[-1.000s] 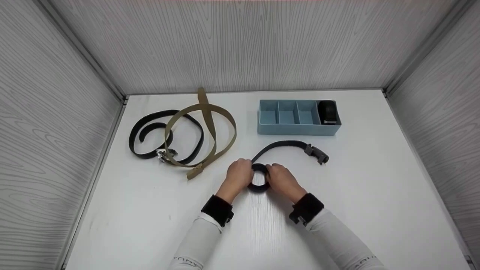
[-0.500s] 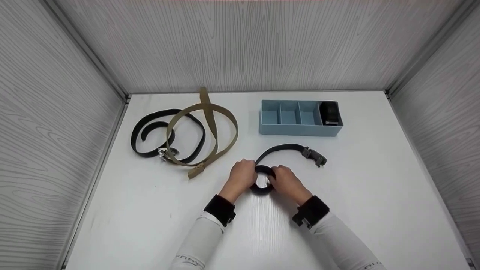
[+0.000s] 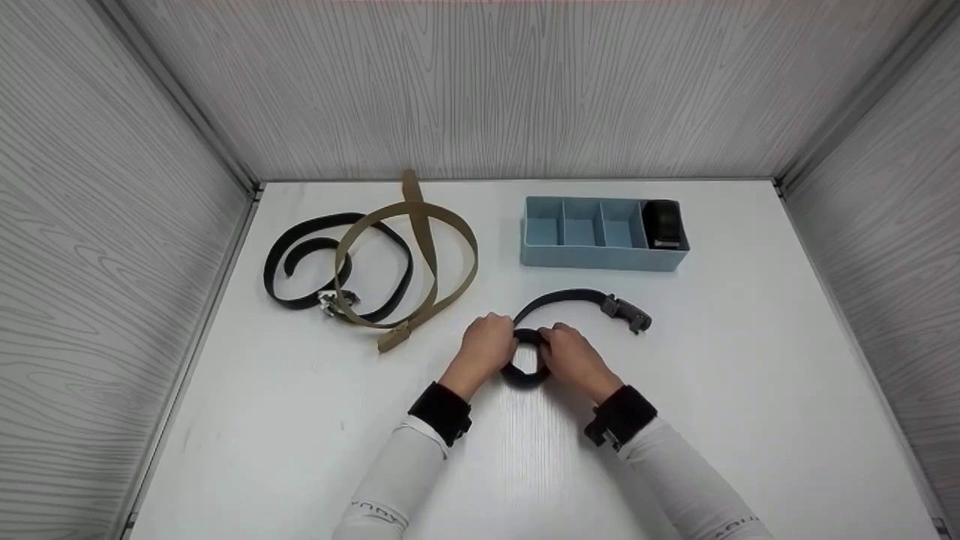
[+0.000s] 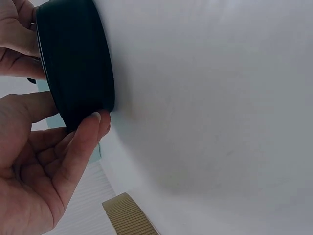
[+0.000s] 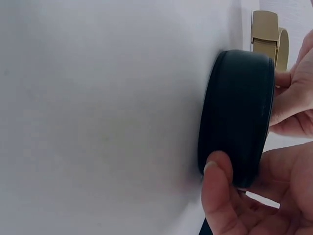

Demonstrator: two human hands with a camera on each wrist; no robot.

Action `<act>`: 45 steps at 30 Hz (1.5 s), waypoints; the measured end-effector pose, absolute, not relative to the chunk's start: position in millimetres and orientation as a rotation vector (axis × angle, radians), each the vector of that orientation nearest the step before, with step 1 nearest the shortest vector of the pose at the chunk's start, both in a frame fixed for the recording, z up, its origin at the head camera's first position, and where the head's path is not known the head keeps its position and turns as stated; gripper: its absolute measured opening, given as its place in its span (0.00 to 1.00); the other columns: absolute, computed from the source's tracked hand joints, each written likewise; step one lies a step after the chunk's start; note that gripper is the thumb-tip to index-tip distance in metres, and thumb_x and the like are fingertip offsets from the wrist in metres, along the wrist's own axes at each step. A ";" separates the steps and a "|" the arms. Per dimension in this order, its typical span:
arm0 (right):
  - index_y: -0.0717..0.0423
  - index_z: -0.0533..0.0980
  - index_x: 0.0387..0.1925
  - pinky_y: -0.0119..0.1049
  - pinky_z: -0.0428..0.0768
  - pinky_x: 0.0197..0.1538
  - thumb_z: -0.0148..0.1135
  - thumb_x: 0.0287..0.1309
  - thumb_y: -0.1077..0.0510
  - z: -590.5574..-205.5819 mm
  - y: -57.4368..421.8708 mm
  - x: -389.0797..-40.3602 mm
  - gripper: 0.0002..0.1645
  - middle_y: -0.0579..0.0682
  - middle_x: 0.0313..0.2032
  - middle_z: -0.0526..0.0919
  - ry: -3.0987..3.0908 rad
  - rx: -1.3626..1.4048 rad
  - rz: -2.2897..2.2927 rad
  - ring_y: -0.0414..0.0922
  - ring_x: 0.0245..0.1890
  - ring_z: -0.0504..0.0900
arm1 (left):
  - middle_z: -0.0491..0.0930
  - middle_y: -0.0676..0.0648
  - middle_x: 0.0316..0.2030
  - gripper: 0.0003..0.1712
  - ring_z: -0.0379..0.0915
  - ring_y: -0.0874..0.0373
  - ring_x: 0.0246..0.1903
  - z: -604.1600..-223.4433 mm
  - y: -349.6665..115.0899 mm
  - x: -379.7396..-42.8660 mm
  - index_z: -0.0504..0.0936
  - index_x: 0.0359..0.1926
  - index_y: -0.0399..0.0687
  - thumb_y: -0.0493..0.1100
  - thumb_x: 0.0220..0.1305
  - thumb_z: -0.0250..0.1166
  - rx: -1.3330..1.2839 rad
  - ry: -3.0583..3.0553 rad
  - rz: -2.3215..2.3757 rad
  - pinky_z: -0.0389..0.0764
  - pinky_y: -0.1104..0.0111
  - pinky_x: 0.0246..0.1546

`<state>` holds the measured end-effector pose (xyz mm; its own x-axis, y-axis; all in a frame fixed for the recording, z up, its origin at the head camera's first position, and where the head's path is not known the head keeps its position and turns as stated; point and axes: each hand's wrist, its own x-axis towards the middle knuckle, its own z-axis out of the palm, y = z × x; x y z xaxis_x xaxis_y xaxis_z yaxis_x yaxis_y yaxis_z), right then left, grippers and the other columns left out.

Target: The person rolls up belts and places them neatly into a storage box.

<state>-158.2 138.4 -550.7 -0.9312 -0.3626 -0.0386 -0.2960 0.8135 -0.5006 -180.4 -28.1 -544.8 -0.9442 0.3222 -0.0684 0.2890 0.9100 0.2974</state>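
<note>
A black belt (image 3: 566,295) lies part rolled at the middle of the table, its coil (image 3: 523,379) standing on edge as a ring. From the coil a loose length curves up and right to a dark buckle (image 3: 628,313). My left hand (image 3: 486,346) pinches the coil's left side; in the left wrist view a thumb goes inside the ring and fingertips (image 4: 93,122) press its outer face. On the opposite side my right hand (image 3: 574,356) grips the same coil, thumb inside and a fingertip (image 5: 218,164) on the smooth outer face.
A blue box (image 3: 607,259) with several compartments stands behind; its rightmost one holds a rolled black belt (image 3: 663,222). At left, a tan webbing belt (image 3: 463,225) overlaps another loose black belt (image 3: 271,262) with a silver buckle (image 3: 330,301). Panels enclose the table's back and sides.
The coil has shifted slightly right with both hands on it, and the loose length with the buckle has drawn in a little toward the coil. The camera view has shifted slightly.
</note>
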 end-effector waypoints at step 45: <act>0.60 0.79 0.34 0.47 0.76 0.36 0.59 0.62 0.67 -545.3 139.3 -161.0 0.04 0.53 0.28 0.76 2.817 -0.539 -0.693 0.48 0.29 0.75 | 0.83 0.42 0.30 0.13 0.81 0.45 0.31 -547.1 -26.0 -180.3 0.82 0.33 0.40 0.47 0.63 0.67 0.573 2.919 0.355 0.79 0.56 0.29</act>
<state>-161.0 139.3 -545.3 -0.9157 -0.3902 -0.0958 -0.3012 0.8244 -0.4791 -180.3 -26.0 -547.1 -0.9166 0.3880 -0.0963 0.3536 0.8993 0.2574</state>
